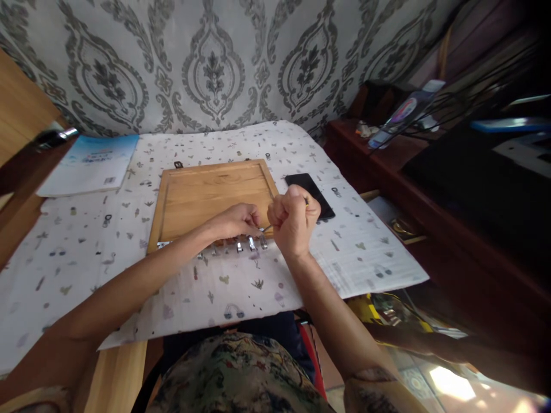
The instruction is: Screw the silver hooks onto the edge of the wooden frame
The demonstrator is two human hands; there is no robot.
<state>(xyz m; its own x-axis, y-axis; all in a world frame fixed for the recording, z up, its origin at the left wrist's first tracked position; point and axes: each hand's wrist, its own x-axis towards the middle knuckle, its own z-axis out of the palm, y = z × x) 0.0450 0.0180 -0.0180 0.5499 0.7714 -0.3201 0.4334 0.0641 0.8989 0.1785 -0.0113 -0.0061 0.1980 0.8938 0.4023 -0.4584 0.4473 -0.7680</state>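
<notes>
A wooden panel (210,198) with a raised frame lies flat on the patterned cloth. Several shiny metal fittings (252,244) stick out in a row along its near edge. My right hand (295,221) is a fist over the panel's near right corner, around what looks like a screwdriver (268,228). Its thin shaft points left toward the fittings, and a bit of dark and yellow handle shows above the fist. My left hand (241,221) rests at the near edge, thumb and fingers drawn together by the shaft's tip. What those fingers pinch is hidden.
A black phone (310,195) lies right of the panel. At the far left is a blue and white booklet (92,163). A clear bottle (402,117) and cables sit on the dark red furniture (374,152) at right, above an open drawer (396,221). Patterned wallpaper rises behind.
</notes>
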